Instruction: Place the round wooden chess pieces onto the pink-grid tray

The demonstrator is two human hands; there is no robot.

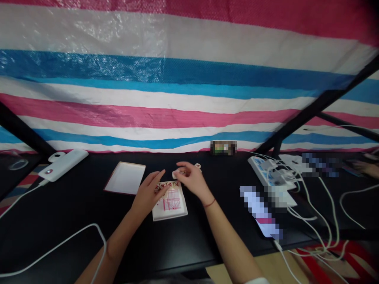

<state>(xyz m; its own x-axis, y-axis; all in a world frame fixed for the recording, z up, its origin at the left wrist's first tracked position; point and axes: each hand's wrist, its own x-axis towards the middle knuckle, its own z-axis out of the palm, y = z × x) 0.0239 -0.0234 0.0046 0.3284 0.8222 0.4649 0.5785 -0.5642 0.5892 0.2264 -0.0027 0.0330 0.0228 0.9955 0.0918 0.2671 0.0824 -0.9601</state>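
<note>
Two hands: both mine, bare, over the middle of the black tabletop [74, 213].
Left grip: my left hand [148, 193], thumb and fingers parted, above the left side of the shallow white tray [170, 217].
Right grip: my right hand [192, 179], narrowed at the tray's far edge, pinching a pale round piece [174, 174].
Tray contents: round red-marked pieces [169, 184] rowed along the far side; a red-lined sheet [173, 200] nearer me.
Loose piece [197, 165]: on the tabletop, just beyond my right hand.
Open box half [126, 177]: pale inside, left of the tray.
Far left: one white power bank [63, 165], cabled.
Right side: one power strip [260, 171]; one phone [259, 213], partly pixelated, nearer me.
</note>
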